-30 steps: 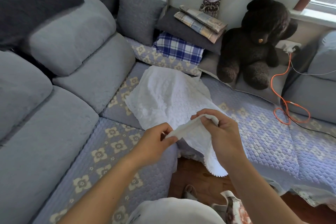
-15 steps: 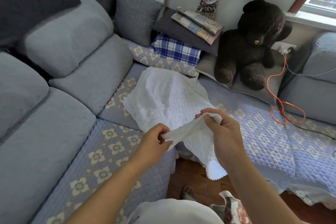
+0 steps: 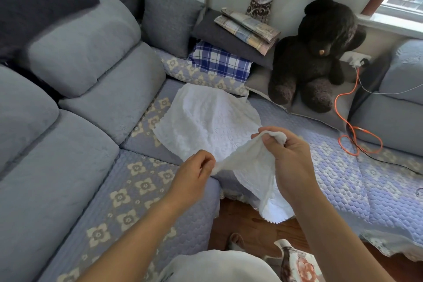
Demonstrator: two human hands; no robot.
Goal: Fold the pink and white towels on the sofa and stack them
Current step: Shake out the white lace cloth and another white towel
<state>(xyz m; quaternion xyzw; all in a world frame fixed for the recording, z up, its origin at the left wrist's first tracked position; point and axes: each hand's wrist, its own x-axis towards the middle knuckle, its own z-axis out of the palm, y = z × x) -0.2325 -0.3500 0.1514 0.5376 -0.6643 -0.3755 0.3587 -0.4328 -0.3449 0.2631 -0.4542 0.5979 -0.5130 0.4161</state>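
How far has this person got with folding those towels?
Barely started, it seems. Nothing folded or stacked shows. Both hands are busy: the left hand pinches one end of the white towel and the right hand grips another part, with the rest spread on the sofa and a corner hanging over the seat edge. Still left: folding it, then the pink towel, which I cannot see here.

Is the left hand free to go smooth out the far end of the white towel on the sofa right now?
Probably not yet. The left hand pinches the near edge of the white towel, and the right hand grips the same edge. Nothing lies across the far end.
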